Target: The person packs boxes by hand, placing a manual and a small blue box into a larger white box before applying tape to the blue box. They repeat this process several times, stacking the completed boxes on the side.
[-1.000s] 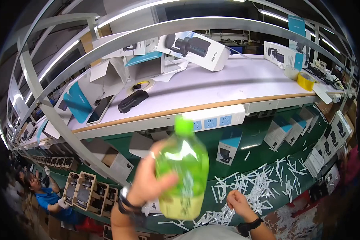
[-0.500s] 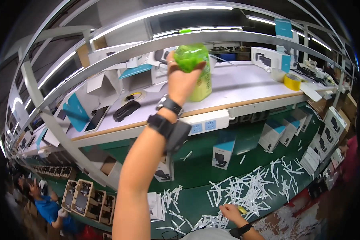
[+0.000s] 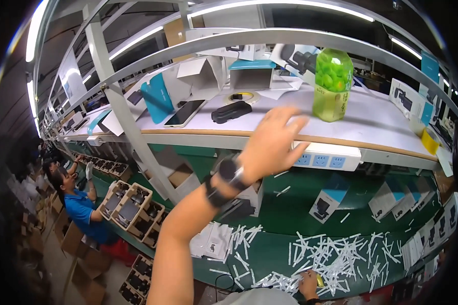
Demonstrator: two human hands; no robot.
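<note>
The green bottle (image 3: pixel 332 84) stands upright on the white shelf (image 3: pixel 376 122), up and to the right of the left hand (image 3: pixel 272 145). The hand is near the bottle but does not touch it. There is a gap of bare shelf between the bottle and the fingers (image 3: pixel 290 119).

The left hand is raised with its fingers spread wide and loose. It holds nothing. The fingertips sit over the front edge of the shelf, left of the bottle. I cannot tell if they rest on the shelf. A dark watch (image 3: pixel 229 170) and a dark band (image 3: pixel 215 190) sit on the wrist.

The right hand (image 3: pixel 309 283) is far below the bottle, low on the green table (image 3: pixel 290 213). Its fingers are curled on a small yellow thing (image 3: pixel 320 280), next to the pile of white strips (image 3: pixel 336 254).

The bottle is clear plastic with pale yellow-green drink inside. Its wrap is bright green with round green shapes. The top part is rounded.

Left of the bottle on the shelf lie a black case (image 3: pixel 231 112), a roll of tape (image 3: pixel 240 96), a flat dark phone (image 3: pixel 184 113) and a blue card (image 3: pixel 156 99). An open white box (image 3: pixel 249 76) stands behind them. A white power strip (image 3: pixel 326 156) hangs just below the bottle, under the shelf edge. Far left of the bottle, a person in a blue shirt (image 3: pixel 81 211) sits by brown trays (image 3: pixel 130 206).
</note>
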